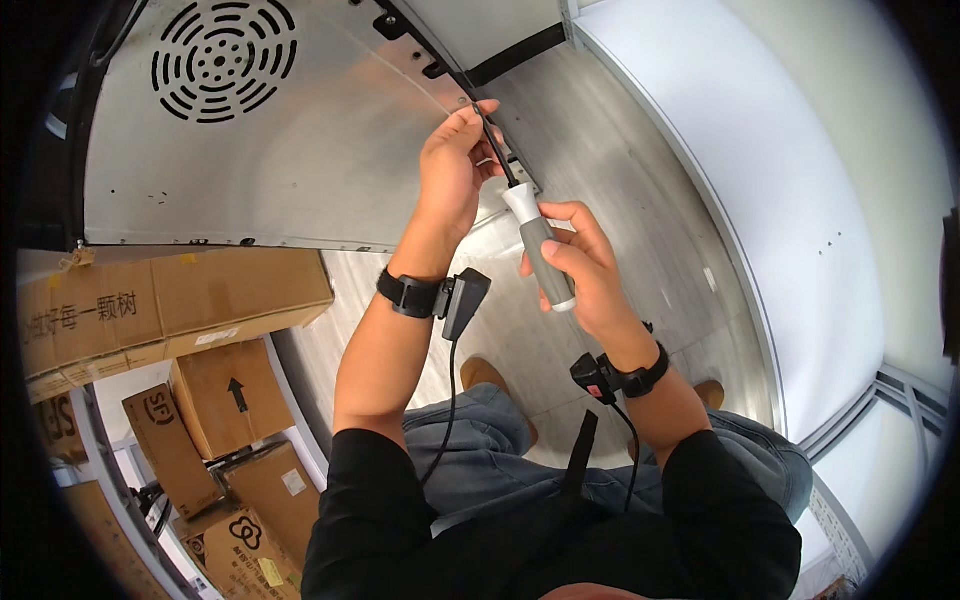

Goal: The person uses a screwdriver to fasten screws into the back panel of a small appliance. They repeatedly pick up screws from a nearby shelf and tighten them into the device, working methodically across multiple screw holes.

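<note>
A screwdriver with a grey and white handle and a dark shaft points up and to the left. My right hand is wrapped round its handle, the thumb lying along the grey grip. Near the shaft's far end, my left hand pinches the shaft between thumb and fingers. The tip meets the edge of a large metal panel; the exact contact point is hidden by my left fingers. Round vent slots are cut through the panel at its upper left.
Beneath the panel lies a long cardboard box. Several smaller cartons sit on a rack at the lower left. A curved-looking white panel stands on the right, past the grey wood-look floor.
</note>
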A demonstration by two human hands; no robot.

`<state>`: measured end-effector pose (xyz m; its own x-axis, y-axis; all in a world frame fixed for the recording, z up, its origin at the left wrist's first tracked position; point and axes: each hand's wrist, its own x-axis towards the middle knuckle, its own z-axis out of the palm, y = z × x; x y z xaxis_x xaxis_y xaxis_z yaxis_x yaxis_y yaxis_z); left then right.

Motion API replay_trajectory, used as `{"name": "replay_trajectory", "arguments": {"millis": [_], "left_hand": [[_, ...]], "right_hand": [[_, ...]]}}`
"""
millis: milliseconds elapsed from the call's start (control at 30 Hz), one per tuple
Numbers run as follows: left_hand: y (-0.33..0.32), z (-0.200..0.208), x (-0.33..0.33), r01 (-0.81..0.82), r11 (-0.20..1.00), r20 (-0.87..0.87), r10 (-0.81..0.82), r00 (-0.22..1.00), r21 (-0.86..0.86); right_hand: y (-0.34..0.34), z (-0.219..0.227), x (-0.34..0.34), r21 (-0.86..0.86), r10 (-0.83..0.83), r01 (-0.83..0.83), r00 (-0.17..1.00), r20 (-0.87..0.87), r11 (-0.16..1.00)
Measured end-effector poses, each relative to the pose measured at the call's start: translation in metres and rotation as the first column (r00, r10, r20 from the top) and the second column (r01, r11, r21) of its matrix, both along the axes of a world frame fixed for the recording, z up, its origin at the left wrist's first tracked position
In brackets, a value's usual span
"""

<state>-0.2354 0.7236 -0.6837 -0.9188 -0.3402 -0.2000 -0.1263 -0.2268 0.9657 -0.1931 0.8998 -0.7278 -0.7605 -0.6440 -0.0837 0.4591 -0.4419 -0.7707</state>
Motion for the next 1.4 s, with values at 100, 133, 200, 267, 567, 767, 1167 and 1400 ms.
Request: {"name": "replay_trajectory", "arguments": {"millis": [100,133,200,267,567,767,1167,1400], "left_hand": [[-0.002,0.004,-0.002,0.003,1.0,0.015,-0.002,1.0,-0.017],[-0.004,0.004,-0.003,0.007,1.0,0.013,-0.007,1.0,-0.011],[-0.005,0.005,-0.003,0.017,1.0,0.01,-0.017,1.0,-0.002],[-0.004,0.004,-0.002,0.029,1.0,0.008,-0.029,1.0,0.011],[-0.005,-0.002,-0.006,0.067,0.997,-0.007,-0.067,0.998,0.033],[-0.005,0.002,-0.005,0.048,0.998,0.001,-0.048,0.999,0.038],[-0.005,-0.004,-0.005,0.139,0.97,0.122,-0.117,0.986,-0.197],[-0.01,-0.006,-0.007,0.152,0.979,0.095,-0.14,0.986,-0.135]], "right_hand": [[-0.001,0.009,-0.002,0.016,-0.01,0.009,0.998,0.062,1.0],[-0.001,0.011,-0.003,0.016,-0.004,0.003,0.998,0.058,1.0],[0.001,0.013,-0.004,0.016,0.01,-0.011,0.999,0.051,1.0],[0.001,0.013,-0.003,0.024,-0.006,0.005,0.999,0.048,1.0],[0.002,0.01,-0.004,-0.009,-0.015,0.015,0.997,0.07,1.0],[0.002,0.013,-0.005,-0.099,0.005,0.009,0.99,0.143,0.995],[-0.016,-0.01,0.012,0.586,-0.091,0.409,0.864,-0.495,0.699],[-0.011,-0.022,0.002,0.285,-0.083,0.12,0.987,-0.14,0.951]]}}
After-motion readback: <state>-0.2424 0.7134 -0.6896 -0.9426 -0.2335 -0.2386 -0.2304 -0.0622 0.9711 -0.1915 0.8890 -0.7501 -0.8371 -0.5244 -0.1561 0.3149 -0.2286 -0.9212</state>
